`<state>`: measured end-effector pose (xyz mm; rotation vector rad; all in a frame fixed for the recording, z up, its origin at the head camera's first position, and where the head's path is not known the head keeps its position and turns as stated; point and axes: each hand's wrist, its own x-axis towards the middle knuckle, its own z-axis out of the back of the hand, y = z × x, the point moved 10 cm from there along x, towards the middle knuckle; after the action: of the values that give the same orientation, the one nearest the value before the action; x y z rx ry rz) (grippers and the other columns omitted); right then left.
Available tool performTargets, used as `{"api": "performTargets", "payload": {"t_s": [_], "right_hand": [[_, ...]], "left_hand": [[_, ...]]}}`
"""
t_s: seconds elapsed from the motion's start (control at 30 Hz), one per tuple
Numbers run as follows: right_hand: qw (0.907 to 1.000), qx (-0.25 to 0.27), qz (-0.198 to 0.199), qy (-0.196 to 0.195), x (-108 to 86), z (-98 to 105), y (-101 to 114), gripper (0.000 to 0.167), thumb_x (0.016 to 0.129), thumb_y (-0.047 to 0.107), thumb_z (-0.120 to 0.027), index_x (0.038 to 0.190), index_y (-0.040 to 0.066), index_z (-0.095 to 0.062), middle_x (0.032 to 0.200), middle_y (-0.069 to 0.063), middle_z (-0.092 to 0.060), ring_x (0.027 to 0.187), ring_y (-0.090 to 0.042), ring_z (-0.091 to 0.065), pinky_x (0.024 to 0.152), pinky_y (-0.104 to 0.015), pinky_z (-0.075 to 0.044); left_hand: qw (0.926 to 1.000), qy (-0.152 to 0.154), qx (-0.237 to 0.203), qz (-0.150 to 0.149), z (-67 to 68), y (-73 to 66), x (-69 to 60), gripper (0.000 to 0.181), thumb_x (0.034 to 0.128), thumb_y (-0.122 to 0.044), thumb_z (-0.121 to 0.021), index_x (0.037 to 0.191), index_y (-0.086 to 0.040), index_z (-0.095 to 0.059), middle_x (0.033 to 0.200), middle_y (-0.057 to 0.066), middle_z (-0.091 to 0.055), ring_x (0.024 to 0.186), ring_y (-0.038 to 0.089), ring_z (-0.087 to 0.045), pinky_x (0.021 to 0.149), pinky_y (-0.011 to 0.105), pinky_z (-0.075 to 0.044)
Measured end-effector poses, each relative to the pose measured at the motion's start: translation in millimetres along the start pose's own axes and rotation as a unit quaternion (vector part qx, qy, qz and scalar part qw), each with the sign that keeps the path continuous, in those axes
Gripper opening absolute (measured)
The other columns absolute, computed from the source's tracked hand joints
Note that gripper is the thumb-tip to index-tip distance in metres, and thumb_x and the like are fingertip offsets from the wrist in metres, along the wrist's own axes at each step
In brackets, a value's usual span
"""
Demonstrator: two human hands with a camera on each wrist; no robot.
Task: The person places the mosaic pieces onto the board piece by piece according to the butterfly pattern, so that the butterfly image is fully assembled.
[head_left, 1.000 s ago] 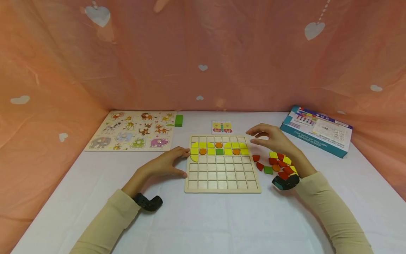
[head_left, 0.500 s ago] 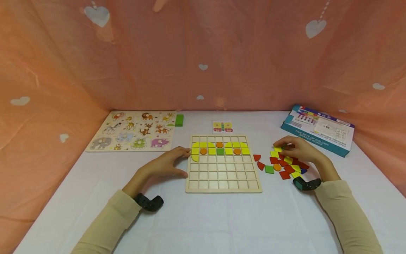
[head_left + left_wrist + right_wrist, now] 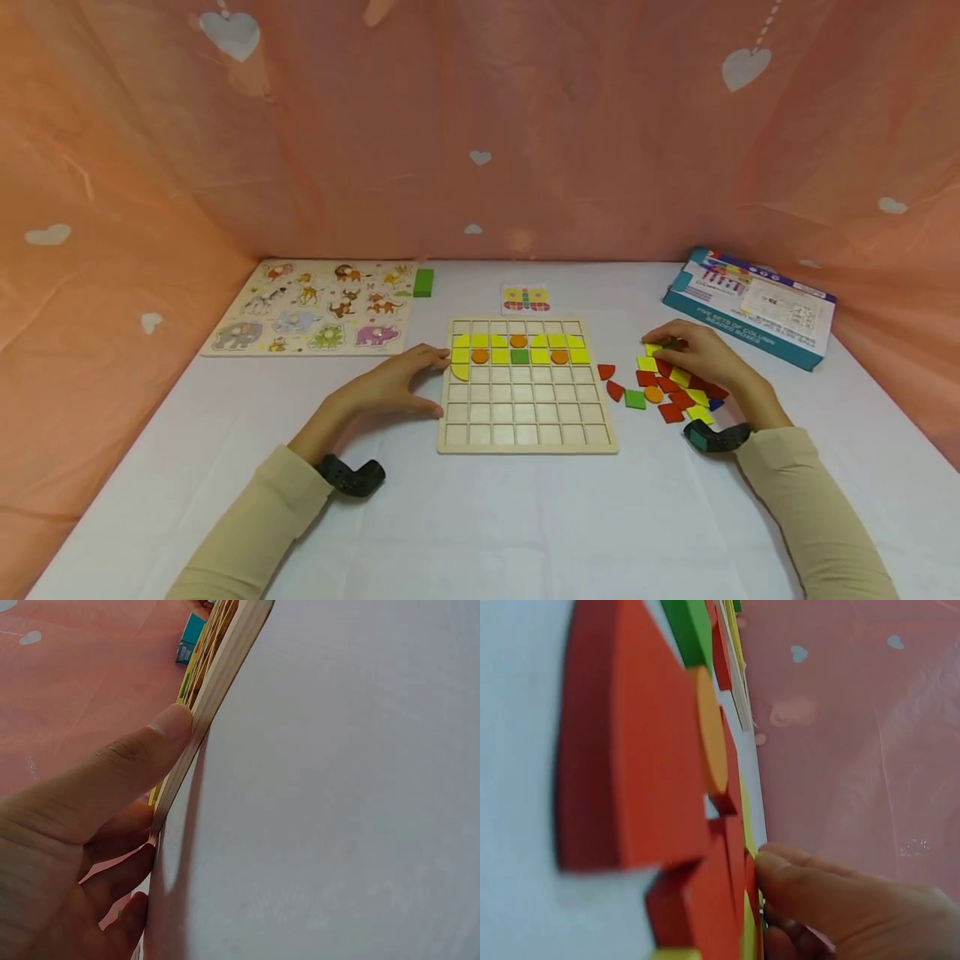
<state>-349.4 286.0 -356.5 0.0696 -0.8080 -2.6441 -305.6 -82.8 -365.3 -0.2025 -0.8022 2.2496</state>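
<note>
A wooden grid board [image 3: 525, 414] lies mid-table, with yellow tiles, orange round tiles and a green square tile in its upper rows. My left hand [image 3: 390, 385] rests against the board's left edge; its thumb [image 3: 169, 724] and fingertips touch that side, spread apart. On the right, my right hand [image 3: 701, 354] reaches over a loose pile of red, yellow, orange, green and blue tiles. Its thumb and index finger pinch a yellow tile [image 3: 653, 351] at the back of the pile. In the right wrist view a red tile [image 3: 660, 750] looms close, and the fingertips are partly hidden.
Behind the board lies a small pattern card [image 3: 526, 299]. An animal puzzle board [image 3: 307, 308] and a green block [image 3: 423, 283] are at the back left. A teal box [image 3: 750, 308] sits at the back right, before an orange curtain [image 3: 480, 125].
My right hand has moved from beside the board's upper right corner, right and toward me, to the tile pile. The left hand stays at the board's edge.
</note>
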Motion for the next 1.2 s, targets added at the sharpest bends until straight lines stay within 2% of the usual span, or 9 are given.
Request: {"api": "performTargets", "payload": {"t_s": [0.07,0.27,0.4,0.5,0.7,0.93,1.03,1.2], "right_hand": [[0.9999,-0.01,0.001,-0.005,1.4,0,0,0.027,0.09,0.011,-0.061,0.116,0.004,-0.063,0.113,-0.014,-0.061,0.105,-0.028,-0.052,0.084,-0.025,-0.047],[0.9997,-0.023,-0.01,-0.009,1.5,1,-2,0.031,0.089,0.014,-0.063,0.117,0.002,-0.063,0.111,-0.015,-0.061,0.102,-0.028,-0.052,0.085,-0.038,-0.049],[0.9993,-0.029,-0.017,-0.014,0.5,4,-4,0.032,0.088,0.017,-0.065,0.116,0.002,-0.063,0.107,-0.013,-0.061,0.098,-0.026,-0.052,0.083,-0.033,-0.048],[0.9993,-0.027,-0.022,-0.015,0.8,4,-4,0.032,0.087,0.02,-0.066,0.115,0.003,-0.064,0.105,-0.012,-0.061,0.096,-0.025,-0.051,0.08,-0.028,-0.046],[0.9986,-0.013,-0.051,-0.004,3.3,2,-5,0.038,0.085,0.028,-0.069,0.114,0.004,-0.065,0.103,-0.011,-0.061,0.095,-0.025,-0.05,0.08,-0.033,-0.045],[0.9974,-0.009,-0.072,-0.007,8.5,3,-4,0.039,0.083,0.03,-0.071,0.112,0.005,-0.066,0.097,-0.01,-0.061,0.091,-0.025,-0.049,0.072,-0.029,-0.045],[0.9979,-0.01,-0.047,-0.043,14.9,11,11,0.037,0.083,0.027,-0.071,0.111,0.004,-0.066,0.098,-0.011,-0.063,0.091,-0.025,-0.051,0.072,-0.028,-0.046],[0.9927,0.015,0.036,-0.114,29.0,16,62,0.029,0.082,0.016,-0.071,0.107,0.002,-0.068,0.1,-0.012,-0.065,0.09,-0.024,-0.056,0.075,-0.03,-0.048]], "left_hand": [[1.0,-0.002,-0.001,-0.002,0.2,0.3,0.0,0.071,0.072,-0.034,-0.079,0.127,0.003,-0.052,0.141,0.016,-0.041,0.131,0.032,-0.035,0.11,0.047,-0.027],[0.9996,0.013,-0.011,0.022,-2.0,4.4,1.6,0.071,0.0714,-0.03,-0.08,0.129,0.0,-0.052,0.144,0.012,-0.039,0.134,0.028,-0.032,0.112,0.044,-0.024],[0.9996,0.012,-0.009,0.022,-2.0,5.0,1.8,0.07,0.0711,-0.028,-0.081,0.128,0.0,-0.052,0.144,0.012,-0.039,0.133,0.028,-0.033,0.111,0.044,-0.025],[0.9999,0.003,-0.002,0.012,-0.8,4.1,1.3,0.069,0.0702,-0.028,-0.081,0.127,0.001,-0.053,0.142,0.013,-0.041,0.131,0.029,-0.035,0.11,0.045,-0.027],[0.9996,0.01,-0.01,0.023,-0.6,2.7,0.4,0.069,0.0714,-0.028,-0.08,0.128,0.0,-0.052,0.143,0.013,-0.039,0.133,0.029,-0.034,0.111,0.046,-0.025],[0.9996,0.011,-0.015,0.02,-1.1,2.1,0.6,0.07,0.0718,-0.028,-0.08,0.128,0.001,-0.052,0.143,0.014,-0.039,0.133,0.03,-0.033,0.111,0.046,-0.024],[0.9996,0.009,-0.014,0.021,-0.2,2.2,0.3,0.07,0.0713,-0.028,-0.081,0.128,0.001,-0.052,0.143,0.013,-0.04,0.133,0.029,-0.034,0.111,0.045,-0.025],[0.9996,0.011,-0.011,0.023,-0.8,3.4,-0.1,0.071,0.0709,-0.028,-0.081,0.129,0.0,-0.052,0.143,0.013,-0.039,0.133,0.028,-0.033,0.111,0.044,-0.025]]}}
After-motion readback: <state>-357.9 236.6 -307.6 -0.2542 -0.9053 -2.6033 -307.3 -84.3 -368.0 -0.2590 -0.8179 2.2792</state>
